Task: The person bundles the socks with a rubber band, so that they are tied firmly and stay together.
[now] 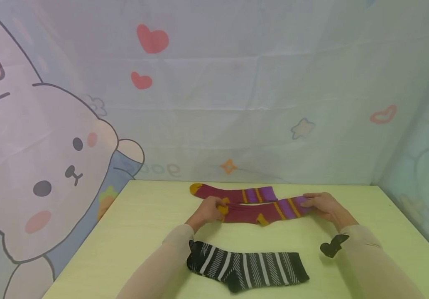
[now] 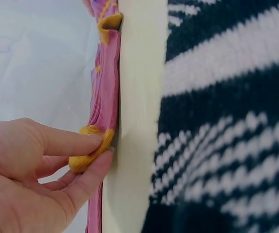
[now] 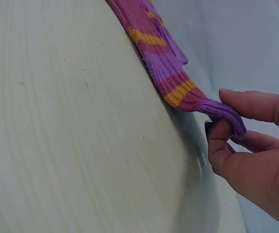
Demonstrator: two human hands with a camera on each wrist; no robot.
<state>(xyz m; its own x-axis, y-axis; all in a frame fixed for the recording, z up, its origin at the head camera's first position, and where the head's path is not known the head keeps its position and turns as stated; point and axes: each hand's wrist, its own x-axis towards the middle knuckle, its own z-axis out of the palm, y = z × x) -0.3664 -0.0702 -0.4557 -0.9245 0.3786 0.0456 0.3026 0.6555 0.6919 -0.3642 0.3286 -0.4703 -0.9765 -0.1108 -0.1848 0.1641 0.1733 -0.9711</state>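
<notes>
A maroon sock (image 1: 246,214) with purple and yellow bands stretches between my two hands. My left hand (image 1: 210,209) pinches its yellow toe (image 2: 86,160) between thumb and fingers. At the other end, my right hand (image 1: 324,206) pinches the purple cuff (image 3: 224,114), which is lifted off the table in the right wrist view. A second maroon sock (image 1: 221,193) of the same pattern lies flat just behind the held one, toe to the left. Nearer to me lies a black sock (image 1: 251,268) with white stripes, its foot partly beside my left sleeve.
The socks are on a pale yellow table (image 1: 132,249). A printed curtain (image 1: 214,104) hangs along the table's back edge and continues at the right side. A small black object (image 1: 332,247) sticks out at my right sleeve.
</notes>
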